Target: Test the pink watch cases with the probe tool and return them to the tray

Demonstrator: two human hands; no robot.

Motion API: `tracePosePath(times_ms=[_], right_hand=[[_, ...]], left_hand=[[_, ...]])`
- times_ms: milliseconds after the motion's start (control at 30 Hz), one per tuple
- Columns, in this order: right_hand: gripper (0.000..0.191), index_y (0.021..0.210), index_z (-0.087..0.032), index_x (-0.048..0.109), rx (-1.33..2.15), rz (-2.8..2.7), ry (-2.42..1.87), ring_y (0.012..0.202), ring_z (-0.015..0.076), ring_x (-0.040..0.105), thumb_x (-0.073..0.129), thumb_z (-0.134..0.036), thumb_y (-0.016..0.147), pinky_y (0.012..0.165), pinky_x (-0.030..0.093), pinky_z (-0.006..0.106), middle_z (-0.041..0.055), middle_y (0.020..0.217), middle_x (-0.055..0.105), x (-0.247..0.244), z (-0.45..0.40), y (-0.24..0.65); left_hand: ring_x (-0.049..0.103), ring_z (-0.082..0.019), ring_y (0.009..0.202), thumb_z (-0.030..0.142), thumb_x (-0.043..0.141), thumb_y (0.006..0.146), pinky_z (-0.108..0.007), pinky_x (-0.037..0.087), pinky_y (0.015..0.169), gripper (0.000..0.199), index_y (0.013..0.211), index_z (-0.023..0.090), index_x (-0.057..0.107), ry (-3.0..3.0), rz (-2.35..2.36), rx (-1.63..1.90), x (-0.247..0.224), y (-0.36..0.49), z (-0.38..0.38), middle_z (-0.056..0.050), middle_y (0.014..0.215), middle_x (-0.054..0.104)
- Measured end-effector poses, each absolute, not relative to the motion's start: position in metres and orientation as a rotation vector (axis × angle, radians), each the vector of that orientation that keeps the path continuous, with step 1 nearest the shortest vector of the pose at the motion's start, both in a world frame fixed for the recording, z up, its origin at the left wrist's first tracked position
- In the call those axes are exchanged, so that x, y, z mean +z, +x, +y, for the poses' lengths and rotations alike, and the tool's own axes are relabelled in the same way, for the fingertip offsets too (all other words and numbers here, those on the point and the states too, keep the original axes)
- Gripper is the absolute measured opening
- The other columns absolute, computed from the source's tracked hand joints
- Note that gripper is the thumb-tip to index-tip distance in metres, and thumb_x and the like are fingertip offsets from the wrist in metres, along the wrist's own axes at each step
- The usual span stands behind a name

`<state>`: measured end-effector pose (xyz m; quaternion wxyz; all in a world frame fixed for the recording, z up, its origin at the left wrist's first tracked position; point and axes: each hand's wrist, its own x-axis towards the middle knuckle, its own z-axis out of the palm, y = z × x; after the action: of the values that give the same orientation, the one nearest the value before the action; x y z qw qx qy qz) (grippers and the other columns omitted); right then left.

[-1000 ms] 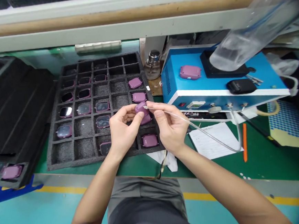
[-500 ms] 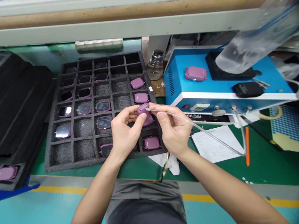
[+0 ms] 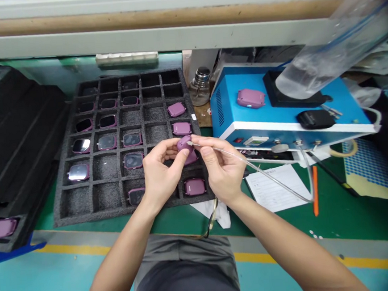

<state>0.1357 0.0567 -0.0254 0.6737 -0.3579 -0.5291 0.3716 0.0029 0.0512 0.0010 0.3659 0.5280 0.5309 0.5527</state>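
- The left hand [image 3: 164, 172] is over the near half of the tray [image 3: 95, 215], right of centre. It pinches the held case [image 3: 183, 142] between thumb and fingers.
- The right hand [image 3: 225, 172] is at the tray's right edge. Thumb and index finger grip the tube [image 3: 266, 175] close behind its tip [image 3: 190, 143].
- The held case lies between the two hands, raised above the tray's right column and tilted. Contact between tip and case cannot be confirmed.
- Step in hand, as judged: working the tip at the face of the held case. The next move calls for a steady left grip and fine control of the tip from the right.
- The pen [image 3: 315, 192] and paper [image 3: 278, 187] lie on the bench [image 3: 357, 222], right of the tray's near half; the tube loops over the paper.
- A second case [image 3: 194, 186] sits in the tray's near right compartment. Dark-screened units [image 3: 133, 160] occupy compartments left of the hands.
- The blue box [image 3: 245, 114] stands right of the tray, with a third case [image 3: 250, 98] on top. The tube runs to its front.
- The jar [image 3: 200, 86] stands just beside the tray's right edge, toward the far end.
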Motion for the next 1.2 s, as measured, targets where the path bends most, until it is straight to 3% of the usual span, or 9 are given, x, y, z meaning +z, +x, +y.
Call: tracePosePath(times_ms=[367,1200], right_hand=[[0.011,0.1,-0.026,0.078,0.818,-1.202,-0.791,0.106,0.0202,0.077,0.067,-0.03,0.099,0.095,0.065,0.037,0.0058,0.107,0.081,-0.0222,0.0619,0.1344],[0.012,0.099,-0.026,0.078,0.853,-1.192,-0.77,0.106,0.0191,0.077,0.067,-0.032,0.098,0.096,0.065,0.036,0.0056,0.108,0.08,-0.0239,0.0667,0.1331]], left_hand=[[0.074,-0.017,0.081,0.026,0.081,0.082,-0.027,0.061,0.077,0.019,0.1,0.02,0.077,1.378,1.381,1.424,0.0008,0.0003,0.055,-0.003,0.091,0.079],[0.075,-0.018,0.079,0.03,0.082,0.08,-0.028,0.061,0.075,0.024,0.1,0.018,0.077,1.375,1.401,1.424,0.0014,-0.0014,0.0577,-0.005,0.09,0.079]])
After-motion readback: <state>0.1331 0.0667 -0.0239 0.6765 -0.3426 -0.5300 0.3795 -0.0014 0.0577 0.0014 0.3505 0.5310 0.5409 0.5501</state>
